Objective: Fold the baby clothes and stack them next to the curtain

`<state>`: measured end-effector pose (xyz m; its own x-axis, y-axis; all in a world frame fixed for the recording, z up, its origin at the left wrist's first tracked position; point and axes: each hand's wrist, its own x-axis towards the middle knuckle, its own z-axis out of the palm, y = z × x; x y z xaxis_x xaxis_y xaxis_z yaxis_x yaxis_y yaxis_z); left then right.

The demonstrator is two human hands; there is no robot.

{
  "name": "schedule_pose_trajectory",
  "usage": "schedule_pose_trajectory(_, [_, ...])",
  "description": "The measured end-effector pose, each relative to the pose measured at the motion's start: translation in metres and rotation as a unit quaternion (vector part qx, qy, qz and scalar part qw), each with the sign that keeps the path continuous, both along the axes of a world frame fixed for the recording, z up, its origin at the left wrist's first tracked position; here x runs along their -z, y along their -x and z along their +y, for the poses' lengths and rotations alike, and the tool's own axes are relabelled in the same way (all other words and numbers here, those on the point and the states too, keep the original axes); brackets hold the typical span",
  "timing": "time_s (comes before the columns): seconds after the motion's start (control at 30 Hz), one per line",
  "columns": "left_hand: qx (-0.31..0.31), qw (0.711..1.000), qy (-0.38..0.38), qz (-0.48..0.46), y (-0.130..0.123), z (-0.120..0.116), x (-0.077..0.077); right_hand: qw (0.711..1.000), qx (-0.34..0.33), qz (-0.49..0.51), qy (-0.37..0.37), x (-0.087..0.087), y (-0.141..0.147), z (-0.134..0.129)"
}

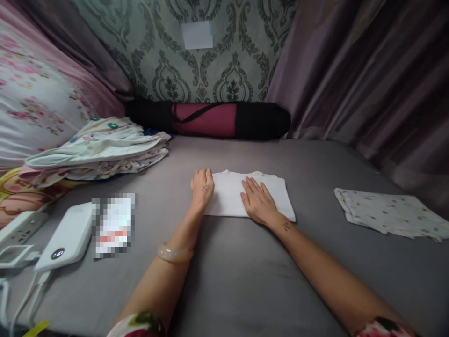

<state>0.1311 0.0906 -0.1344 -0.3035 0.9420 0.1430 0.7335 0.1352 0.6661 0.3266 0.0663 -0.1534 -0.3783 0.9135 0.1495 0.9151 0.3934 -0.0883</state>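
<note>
A folded white garment (228, 196) lies flat in the middle of the grey bed sheet, its kind hidden by the folds. My left hand (203, 187) is closed at the garment's left edge, fingers curled down over it, the fingertips out of sight. Flat on the right half of the garment rests my right hand (258, 199), palm down with the fingers stretched out. Off to the right lies a folded white cloth with small printed marks (393, 213), apart from both hands.
At the left, a pile of clothes (105, 145) leans near a floral pillow (38, 93). Closer stand a white power bank (68, 236) with cables, a power strip (24, 227) and a blurred packet (114, 224). A black and maroon roll bag (206, 120) lies along the wall.
</note>
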Motion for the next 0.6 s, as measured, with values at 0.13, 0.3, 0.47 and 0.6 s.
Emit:
schedule_pose_trajectory(0.13, [-0.038, 0.996, 0.0, -0.076, 0.012, 0.006, 0.001, 0.999, 0.0, -0.022, 0.026, -0.005, 0.002, 0.004])
schedule_pose_trajectory(0.3, [-0.053, 0.987, -0.009, -0.15, 0.019, 0.009, 0.001, 1.0, -0.021, -0.011, 0.019, -0.01, 0.023, 0.013])
schedule_pose_trajectory(0.47, [-0.069, 0.98, -0.026, -0.184, 0.025, 0.012, 0.008, 0.999, -0.021, 0.001, 0.036, 0.001, 0.033, 0.014])
schedule_pose_trajectory(0.6, [-0.077, 0.976, -0.038, -0.2, 0.029, 0.015, 0.013, 0.998, -0.01, -0.001, 0.057, -0.006, 0.04, 0.017])
